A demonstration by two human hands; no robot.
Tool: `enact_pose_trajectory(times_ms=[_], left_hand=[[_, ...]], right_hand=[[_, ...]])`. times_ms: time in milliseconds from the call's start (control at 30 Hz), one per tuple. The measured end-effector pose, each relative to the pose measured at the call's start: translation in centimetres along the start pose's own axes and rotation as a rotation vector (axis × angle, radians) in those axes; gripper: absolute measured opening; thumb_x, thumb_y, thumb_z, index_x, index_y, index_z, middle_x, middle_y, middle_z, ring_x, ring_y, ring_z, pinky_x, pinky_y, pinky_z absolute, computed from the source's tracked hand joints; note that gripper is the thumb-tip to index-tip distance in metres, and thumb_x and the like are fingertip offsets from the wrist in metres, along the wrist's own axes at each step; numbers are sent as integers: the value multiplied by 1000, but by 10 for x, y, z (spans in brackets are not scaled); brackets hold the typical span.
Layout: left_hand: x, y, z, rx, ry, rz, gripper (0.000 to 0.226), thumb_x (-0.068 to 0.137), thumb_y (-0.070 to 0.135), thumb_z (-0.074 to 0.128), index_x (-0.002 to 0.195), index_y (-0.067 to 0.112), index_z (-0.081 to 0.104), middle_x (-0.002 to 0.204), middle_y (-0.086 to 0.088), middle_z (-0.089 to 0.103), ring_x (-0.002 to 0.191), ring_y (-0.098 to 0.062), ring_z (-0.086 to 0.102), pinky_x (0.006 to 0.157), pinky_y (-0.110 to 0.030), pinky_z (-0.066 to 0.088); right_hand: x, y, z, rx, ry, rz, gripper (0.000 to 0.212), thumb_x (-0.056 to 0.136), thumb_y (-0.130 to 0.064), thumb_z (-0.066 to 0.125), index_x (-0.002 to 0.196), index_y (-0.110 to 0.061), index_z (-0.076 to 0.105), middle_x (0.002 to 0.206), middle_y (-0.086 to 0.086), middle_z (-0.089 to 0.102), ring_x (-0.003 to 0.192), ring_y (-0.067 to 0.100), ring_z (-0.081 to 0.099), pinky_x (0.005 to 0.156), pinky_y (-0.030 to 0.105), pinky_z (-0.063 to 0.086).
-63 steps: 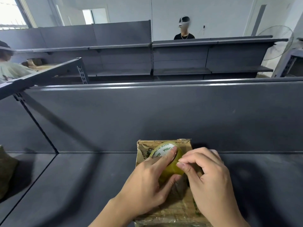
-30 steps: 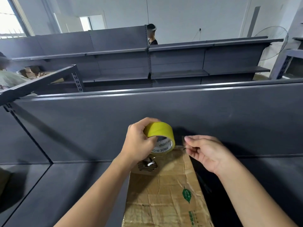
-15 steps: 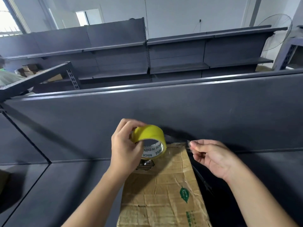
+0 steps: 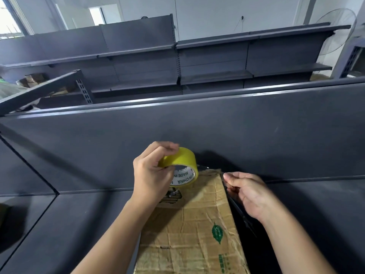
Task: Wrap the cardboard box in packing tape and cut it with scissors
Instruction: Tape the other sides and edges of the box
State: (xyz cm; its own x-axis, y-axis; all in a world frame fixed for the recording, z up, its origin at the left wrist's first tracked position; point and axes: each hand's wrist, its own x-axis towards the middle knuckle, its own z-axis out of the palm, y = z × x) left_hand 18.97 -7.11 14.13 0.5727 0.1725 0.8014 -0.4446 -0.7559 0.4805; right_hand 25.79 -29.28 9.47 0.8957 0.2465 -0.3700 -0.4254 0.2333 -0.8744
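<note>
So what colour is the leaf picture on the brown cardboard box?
The leaf print is green, clearest in the head view.

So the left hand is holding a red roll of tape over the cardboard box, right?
Not quite: the roll of tape is yellow, not red. The head view shows the left hand holding it over the cardboard box.

Back panel (image 4: 197, 131) rises right behind the cardboard box (image 4: 193, 230) and blocks the far side. Side panel (image 4: 23, 167) closes the left. Shelf deck (image 4: 83, 230) is open either side of the box. The space over its far edge is crowded: left hand (image 4: 152, 175) grips the tape roll (image 4: 181, 161), right hand (image 4: 250, 192) pinches the tape end (image 4: 209, 168).
</note>
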Motion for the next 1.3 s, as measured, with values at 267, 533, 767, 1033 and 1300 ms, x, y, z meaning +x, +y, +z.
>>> enact_pose_trajectory(times_ms=[267, 533, 767, 1033, 1300], left_hand=[[-5, -12, -2, -30, -45, 4, 56, 64, -22, 56, 106, 8, 78, 117, -4, 72, 109, -19, 70, 89, -27, 55], [-7, -9, 1, -74, -248, 14, 71, 66, -20, 41, 121, 13, 73, 119, 3, 64, 115, -13, 63, 93, -21, 51], [-8, -11, 0, -59, -238, 31, 75, 65, -21, 39, 122, 13, 73, 122, 1, 65, 118, -14, 63, 95, -22, 50], [-7, -10, 0, -3, -238, 57, 70, 69, -19, 42, 128, 7, 70, 126, -5, 66, 121, -16, 63, 101, -26, 50], [29, -19, -25, 166, -396, 161, 70, 60, -15, 50, 123, 4, 72, 105, -7, 75, 94, -23, 71, 84, -21, 55]], right_hand=[[6, 14, 6, 129, -58, 79, 11, 96, -2, 60, 87, -2, 66, 73, 10, 68, 61, 17, 63, 62, 27, 52], [1, 17, 12, -151, 193, -56, 24, 90, -24, 76, 111, -18, 68, 101, 4, 72, 95, 19, 65, 75, 21, 51], [-3, 29, 12, -391, 299, -231, 33, 92, -31, 72, 116, -9, 71, 114, 11, 74, 94, 16, 68, 80, 24, 52], [-55, 11, 56, -1729, -195, -464, 113, 83, -88, 19, 161, -9, -4, 164, 6, -26, 150, 22, -30, 124, 55, -10], [-56, 11, 59, -1896, -213, -386, 127, 69, -100, 1, 156, -8, -19, 159, 10, -35, 148, 26, -34, 120, 59, -17]])
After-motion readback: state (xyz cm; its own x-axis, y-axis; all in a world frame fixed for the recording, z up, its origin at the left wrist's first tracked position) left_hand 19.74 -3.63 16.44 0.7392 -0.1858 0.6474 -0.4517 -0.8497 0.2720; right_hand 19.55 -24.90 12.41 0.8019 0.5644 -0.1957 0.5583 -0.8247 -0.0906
